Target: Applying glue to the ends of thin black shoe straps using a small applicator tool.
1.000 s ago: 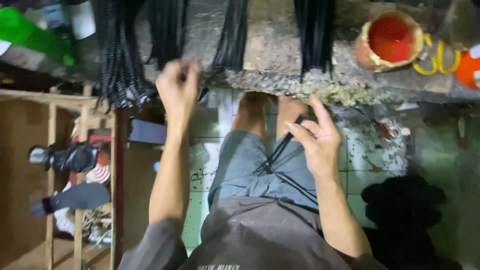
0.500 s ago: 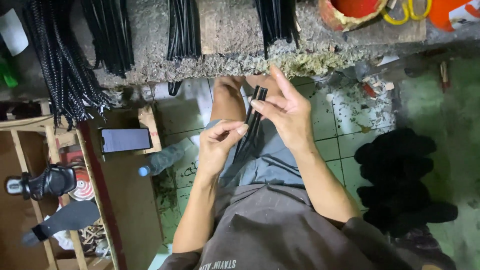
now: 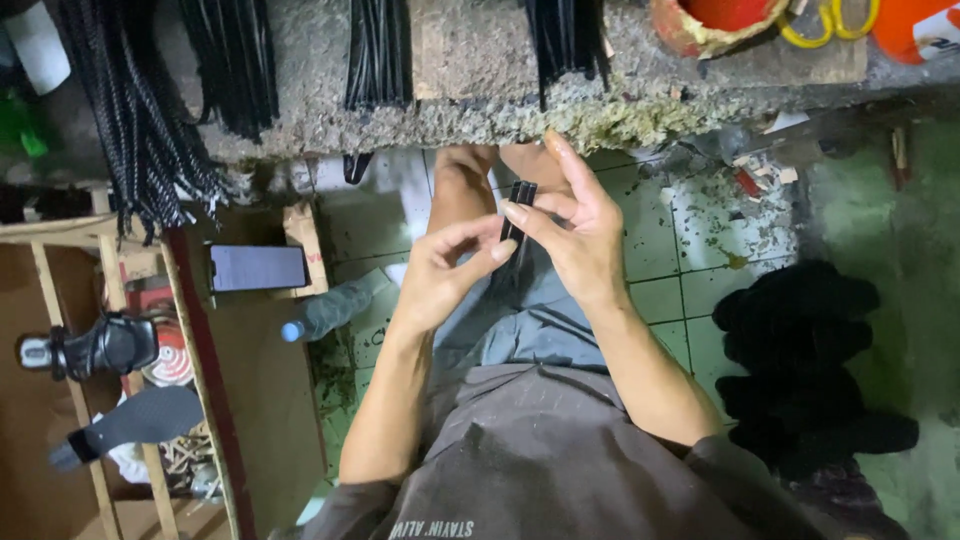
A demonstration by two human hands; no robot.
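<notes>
My right hand (image 3: 575, 225) pinches a few thin black strips (image 3: 519, 207) between thumb and fingers, held upright over my lap. Fingertips of my left hand (image 3: 447, 270) touch the lower part of the same strips. Both hands sit just below the edge of a rough concrete slab (image 3: 480, 70). Bundles of black cords and strips (image 3: 376, 50) lie across that slab and hang over its edge.
A thick bunch of braided black cord (image 3: 130, 120) hangs at the left. A phone (image 3: 258, 267) and plastic bottle (image 3: 325, 312) lie by a wooden rack (image 3: 110, 370) with a black sandal (image 3: 95, 347). A red bowl (image 3: 720, 20), yellow scissors (image 3: 825, 20) and a black pile (image 3: 800, 360) are on the right.
My left hand came down from the slab's edge to meet my right hand at the strips. The right hand lifted the strips slightly, and the view shifted downward.
</notes>
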